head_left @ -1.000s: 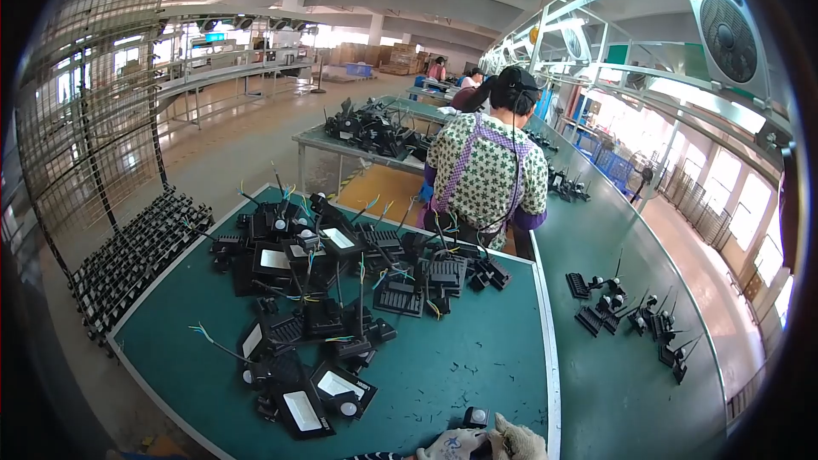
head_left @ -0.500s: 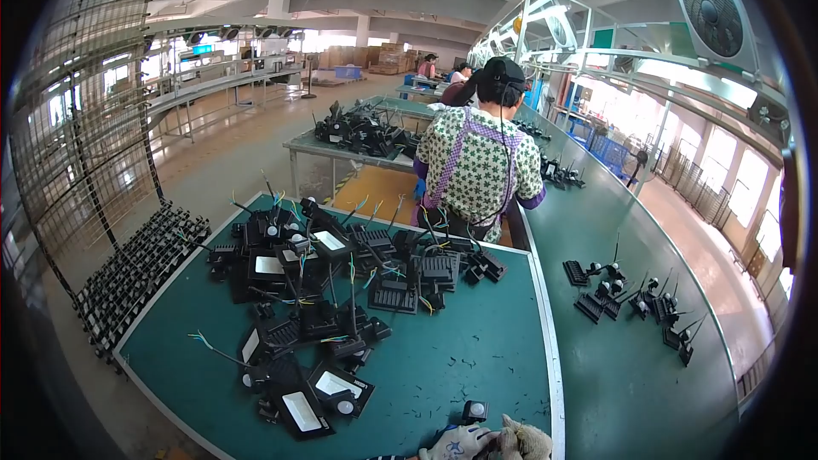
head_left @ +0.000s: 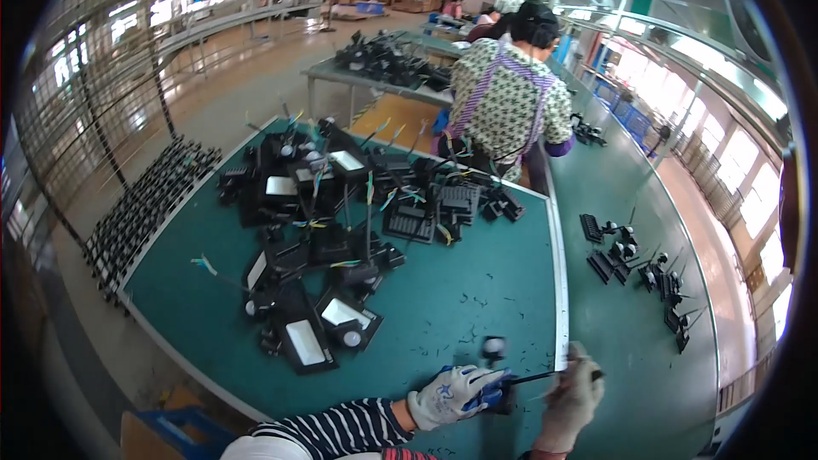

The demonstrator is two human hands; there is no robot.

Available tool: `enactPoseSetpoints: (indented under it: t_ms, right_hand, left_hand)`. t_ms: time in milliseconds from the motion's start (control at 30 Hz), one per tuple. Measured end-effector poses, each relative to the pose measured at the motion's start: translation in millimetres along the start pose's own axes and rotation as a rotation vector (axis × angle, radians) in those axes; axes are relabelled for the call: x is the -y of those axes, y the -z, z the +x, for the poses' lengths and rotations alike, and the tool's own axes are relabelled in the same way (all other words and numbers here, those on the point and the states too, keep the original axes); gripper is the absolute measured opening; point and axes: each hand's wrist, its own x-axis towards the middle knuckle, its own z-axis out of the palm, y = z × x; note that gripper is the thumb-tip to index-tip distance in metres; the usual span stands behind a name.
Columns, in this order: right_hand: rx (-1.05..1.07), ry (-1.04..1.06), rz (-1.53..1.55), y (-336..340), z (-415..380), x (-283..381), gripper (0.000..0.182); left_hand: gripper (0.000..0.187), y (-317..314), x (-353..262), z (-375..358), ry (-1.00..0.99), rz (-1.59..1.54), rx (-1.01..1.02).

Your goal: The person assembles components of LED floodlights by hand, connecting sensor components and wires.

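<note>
1. Hands sit at the bottom centre of the frame. The left hand (head_left: 456, 393), in a white glove with blue fingertips, is closed around a small black fixture (head_left: 498, 388) on the green table (head_left: 477, 290); most of that fixture is covered by the glove, so its shape is hard to read.
2. The right hand (head_left: 569, 396), in a pale glove, is clenched on a thin dark tool (head_left: 545, 376) that runs leftward to the fixture. Motion blur smears this hand, and whether the tool is a screwdriver cannot be told.
3. A small round sensor part (head_left: 493, 347) stands on the table just above the left hand, apart from it.
4. The striped sleeve (head_left: 341, 428) of the left arm is cut off by the lower edge of the frame.
5. A heap of black floodlights (head_left: 341, 213) with loose coloured wires fills the centre and upper left of the table; where one unit ends and the next begins is unclear.
6. A co-worker in a patterned apron (head_left: 507, 106) stands at the upper centre with their back turned; their hands are hidden by their body.
7. More small black parts (head_left: 639, 268) lie along the conveyor (head_left: 622, 349) at right, too small to identify.
8. Black units in rows (head_left: 145, 204) rest on the floor at left, partly behind the table edge.
</note>
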Motion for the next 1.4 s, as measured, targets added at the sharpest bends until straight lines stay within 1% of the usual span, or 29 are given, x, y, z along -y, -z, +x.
enactPoseSetpoints:
  t_ms: [33,67,100,133,200,233,333,367,400,433,467,500,600,633,733,767,800,833,867,900,1000,1067,1133,1200,1233,1267,1300,1333,1400]
  right_hand:
    - [-0.078,0.101,0.047,9,16,-6,0.033]
    - [-0.1,0.162,0.064,21,27,0,0.032]
    - [-0.121,0.223,0.079,32,37,7,0.031]
    - [-0.105,0.228,0.134,39,45,23,0.026]
    - [-0.258,0.336,0.039,58,71,28,0.033]
    - [-0.336,0.392,-0.009,69,84,29,0.036]
    - [-0.473,0.353,-0.02,107,120,16,0.038]
    - [-0.617,0.29,-0.162,111,126,13,0.035]
    - [-0.599,0.309,-0.184,117,127,2,0.037]
    - [-0.582,0.33,-0.2,124,127,-12,0.039]
    - [-0.568,0.354,-0.211,123,131,-19,0.041]
    - [-0.551,0.307,-0.23,110,120,-18,0.047]
    - [-0.455,0.364,-0.343,88,95,-31,0.05]
    - [-0.402,0.409,-0.402,92,98,-42,0.051]
    - [-0.266,0.078,-0.125,81,83,-51,0.05]
    - [-0.242,0.167,-0.224,59,62,-38,0.048]
    - [-0.171,0.078,-0.372,50,54,-22,0.033]
    - [-0.097,-0.011,-0.518,44,47,-7,0.023]
    - [-0.022,-0.101,-0.664,41,37,3,0.026]
    - [0.0,-0.125,-0.577,36,22,4,0.037]
    - [0.185,-0.138,-0.176,34,17,-37,0.029]
    - [0.458,0.953,-1.241,23,9,-56,0.02]
    - [0.456,0.493,-0.659,-22,-33,-18,0.031]
    - [0.749,0.796,-0.884,-24,-18,-70,0.034]
    - [0.681,0.153,-0.28,-32,-35,-52,0.032]
    - [0.545,-0.464,0.338,-44,-55,-36,0.03]
    - [0.67,0.236,-0.258,-52,-53,-47,0.03]
    - [0.785,0.62,-0.403,-44,-43,-54,0.033]
    - [0.555,-0.328,0.117,-47,-55,-23,0.028]
  left_hand:
    - [0.061,14,-9,-7,-0.005,0.035,-0.055]
    - [0.061,27,-13,-14,-0.013,0.071,-0.104]
    - [0.061,40,-7,-23,-0.003,-0.037,-0.095]
    - [0.062,52,-7,-38,0.017,0.025,-0.128]
    - [0.064,78,-10,-67,0.047,0.146,-0.198]
    - [0.066,86,-10,-83,0.086,0.272,-0.291]
    - [0.074,98,-3,-128,0.205,0.565,-0.558]
    - [0.076,108,-3,-130,0.308,0.652,-0.537]
    - [0.079,121,-4,-127,0.408,0.741,-0.519]
    - [0.079,132,-5,-119,0.449,0.806,-0.506]
    - [0.078,142,-2,-117,0.477,0.802,-0.463]
    - [0.077,151,2,-113,0.485,0.821,-0.374]
    - [0.074,175,5,-97,0.475,0.942,-0.084]
    - [0.072,178,7,-89,0.499,0.978,-0.036]
    - [0.069,184,30,-82,0.478,0.909,0.098]
    - [0.064,190,31,-79,0.399,0.878,0.096]
    - [0.062,194,35,-80,0.358,0.87,0.075]
    - [0.059,196,39,-83,0.316,0.86,0.054]
    - [0.056,197,41,-83,0.274,0.85,0.036]
    - [0.053,199,36,-82,0.254,0.789,-0.059]
    - [0.057,191,14,-72,0.29,0.617,-0.267]
    - [0.057,174,-8,-50,0.272,0.421,-0.396]
    - [0.059,138,4,-36,0.293,0.154,-0.522]
    - [0.056,102,11,-22,0.405,-0.265,-0.599]
    - [0.061,84,12,-12,0.434,-0.455,-0.642]
    - [0.056,69,15,-7,0.415,-0.506,-0.636]
    - [0.047,54,13,2,0.382,-0.608,-0.669]
    - [0.038,41,13,7,0.349,-0.711,-0.698]
    - [0.044,9,45,-4,0.443,-0.96,-0.609]
